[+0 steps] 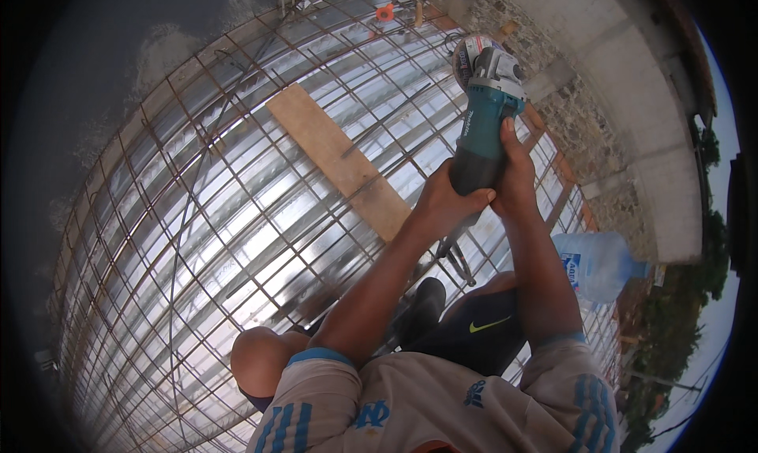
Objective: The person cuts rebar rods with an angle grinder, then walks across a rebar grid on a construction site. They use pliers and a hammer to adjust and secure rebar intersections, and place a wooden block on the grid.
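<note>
Both my hands are wrapped round a teal and black angle grinder (483, 125), held up in front of me with its cutting disc (474, 52) at the far end. My left hand (444, 198) grips the black rear part of the body. On the other side, my right hand (517, 172) holds the grinder with its thumb or a finger stretched along the teal casing. Below them hangs a dark cord or strap (456, 255), close to my knees. Under the grinder spreads a grid of steel rebar mesh (260, 208) over shiny corrugated metal decking.
A wooden plank (335, 157) lies slantwise on the mesh, left of the grinder. To my right, a large clear blue water jug (594, 265) lies on its side. A stone and concrete wall (632, 129) borders the right side. An orange object (384, 12) sits at the far edge.
</note>
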A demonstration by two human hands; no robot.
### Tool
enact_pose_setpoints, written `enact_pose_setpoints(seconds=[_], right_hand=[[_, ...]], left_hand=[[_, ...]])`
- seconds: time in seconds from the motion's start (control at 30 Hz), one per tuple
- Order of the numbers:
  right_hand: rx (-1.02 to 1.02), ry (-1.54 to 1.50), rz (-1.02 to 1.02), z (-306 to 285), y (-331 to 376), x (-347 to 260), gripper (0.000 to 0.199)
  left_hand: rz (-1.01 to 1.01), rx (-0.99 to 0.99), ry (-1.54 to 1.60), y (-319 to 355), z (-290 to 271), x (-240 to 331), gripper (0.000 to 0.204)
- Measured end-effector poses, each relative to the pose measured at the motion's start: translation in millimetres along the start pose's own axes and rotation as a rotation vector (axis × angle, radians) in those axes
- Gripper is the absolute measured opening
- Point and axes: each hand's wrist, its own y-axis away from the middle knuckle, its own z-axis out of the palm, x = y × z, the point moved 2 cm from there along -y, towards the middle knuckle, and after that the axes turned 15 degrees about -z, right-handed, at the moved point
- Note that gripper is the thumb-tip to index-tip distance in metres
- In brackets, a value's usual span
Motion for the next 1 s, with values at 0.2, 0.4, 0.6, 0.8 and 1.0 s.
enact_pose_setpoints(seconds=[0.2,0.4,0.6,0.8,1.0], right_hand=[[-0.082,-0.098,0.063,2.0,5.0,7.5,0.051],[-0.071,-0.14,0.09,-4.2,3.3,11.9,0.051],[-0.012,-0.156,0.058,-7.6,-1.8,12.4,0.049],[0.054,-0.054,0.041,-9.8,-7.7,13.0,0.053],[0.064,0.016,0.096,-14.8,-8.4,16.1,0.057]], left_hand=[[-0.023,0.11,-0.108,11.5,-5.7,-1.4,0.058],[-0.015,0.156,-0.132,10.9,-3.3,0.4,0.061],[0.004,0.158,-0.173,1.3,5.0,-2.6,0.061],[0.002,0.133,-0.133,-5.3,10.1,-6.6,0.058],[-0.029,0.081,-0.073,-5.9,8.9,-8.6,0.058]])
